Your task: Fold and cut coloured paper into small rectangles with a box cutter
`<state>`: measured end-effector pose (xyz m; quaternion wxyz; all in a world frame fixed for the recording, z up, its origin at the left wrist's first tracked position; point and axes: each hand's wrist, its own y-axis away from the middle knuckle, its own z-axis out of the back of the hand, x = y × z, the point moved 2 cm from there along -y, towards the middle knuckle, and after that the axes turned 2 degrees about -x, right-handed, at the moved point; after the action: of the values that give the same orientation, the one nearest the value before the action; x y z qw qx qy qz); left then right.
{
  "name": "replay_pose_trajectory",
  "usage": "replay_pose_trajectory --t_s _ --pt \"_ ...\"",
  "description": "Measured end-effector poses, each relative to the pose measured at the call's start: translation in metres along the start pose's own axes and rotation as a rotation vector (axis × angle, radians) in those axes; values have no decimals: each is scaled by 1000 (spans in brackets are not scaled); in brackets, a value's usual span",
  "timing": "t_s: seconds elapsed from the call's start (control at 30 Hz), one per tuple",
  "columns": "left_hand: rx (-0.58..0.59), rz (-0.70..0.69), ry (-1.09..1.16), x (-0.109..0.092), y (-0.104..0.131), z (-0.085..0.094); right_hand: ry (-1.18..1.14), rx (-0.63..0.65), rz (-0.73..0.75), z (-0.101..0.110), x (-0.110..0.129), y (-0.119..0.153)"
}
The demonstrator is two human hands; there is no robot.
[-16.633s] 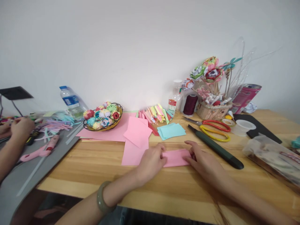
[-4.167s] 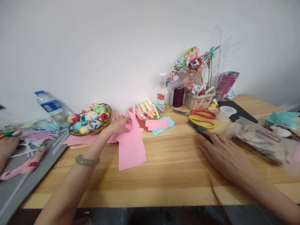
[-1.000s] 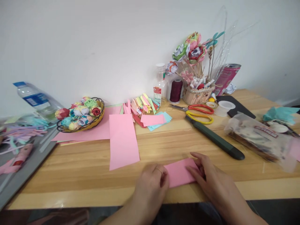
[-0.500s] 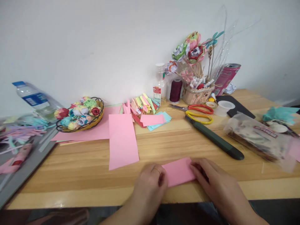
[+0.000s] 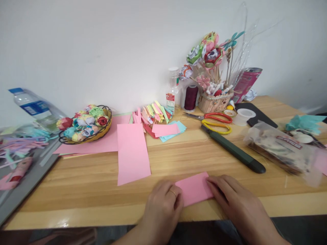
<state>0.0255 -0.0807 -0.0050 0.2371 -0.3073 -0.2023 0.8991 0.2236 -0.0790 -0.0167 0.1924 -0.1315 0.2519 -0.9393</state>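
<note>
A small folded piece of pink paper [image 5: 195, 189] lies near the table's front edge, between my two hands. My left hand [image 5: 165, 200] is closed on its left end, fingers curled and a ring on one finger. At the right end, my right hand [image 5: 232, 194] pinches the paper's edge between thumb and fingers. The fingertips of both hands hide the ends of the paper. A larger flat pink sheet [image 5: 133, 154] rests farther back, to the left of my hands.
Scissors [image 5: 217, 122] and a dark green-handled cutter [image 5: 235, 151] lie to the right, beside a plastic bag [image 5: 283, 148]. Behind stand a flower basket [image 5: 216, 102], thread spool [image 5: 191, 98] and bottle [image 5: 173, 90]. Paper flowers fill a wire-rimmed basket [image 5: 109, 126] at left.
Both hands keep their hold on the folded pink paper, with only a slight shift of the left fingers. The whole view has moved very slightly.
</note>
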Motion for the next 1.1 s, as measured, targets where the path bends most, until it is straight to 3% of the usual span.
replay_pose_trajectory --t_s 0.27,0.67,0.83,1.1 --pt "-49 -51 3 1 4 2 3 70 47 -1 -4 5" --pt "-62 -46 -11 1 3 2 -2 112 3 -3 -5 10" --pt "-53 -42 -2 1 2 1 13 82 -30 -2 -3 10" --pt "-52 -64 -20 -1 1 3 51 -5 51 4 2 0"
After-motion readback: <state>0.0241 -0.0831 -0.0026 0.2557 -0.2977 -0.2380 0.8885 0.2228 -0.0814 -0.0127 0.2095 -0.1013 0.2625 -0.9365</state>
